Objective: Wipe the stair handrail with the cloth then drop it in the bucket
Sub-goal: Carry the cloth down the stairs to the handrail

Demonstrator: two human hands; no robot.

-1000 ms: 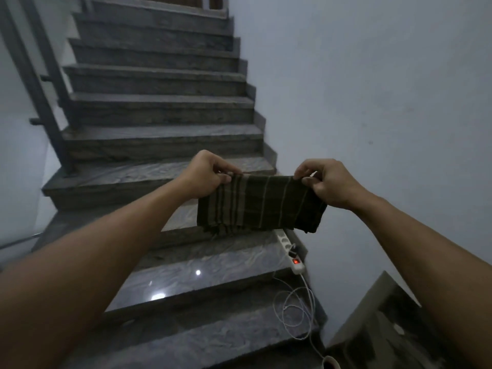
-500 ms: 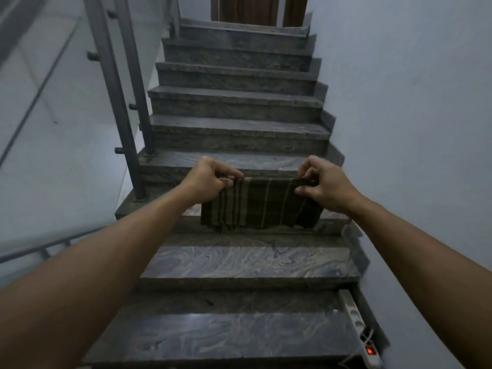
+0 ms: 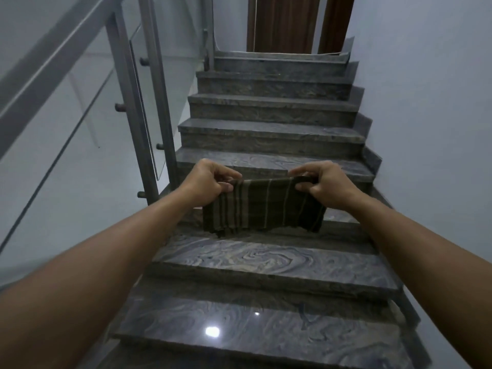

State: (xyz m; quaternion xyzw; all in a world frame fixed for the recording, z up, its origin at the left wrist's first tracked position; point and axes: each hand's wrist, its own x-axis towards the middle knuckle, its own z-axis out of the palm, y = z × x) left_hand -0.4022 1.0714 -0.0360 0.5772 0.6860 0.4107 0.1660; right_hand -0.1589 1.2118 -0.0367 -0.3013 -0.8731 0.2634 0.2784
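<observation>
Glossy marble stairs [image 3: 266,262], woven cloth [image 3: 263,206]

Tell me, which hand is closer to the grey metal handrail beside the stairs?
Left. The left hand grips the dark striped cloth just right of the grey metal handrail posts; the right hand holds the cloth's other end, nearer the wall.

The light is dim, cool and even, with soft shadows only under the step edges. A bright white glare spot [image 3: 212,331] sits on the polished step at six o'clock, a smaller one just above it. The handrail [image 3: 48,75] at ten o'clock is smeared and bowed by wide-angle distortion; the forearms stretch at the lower corners.
</observation>
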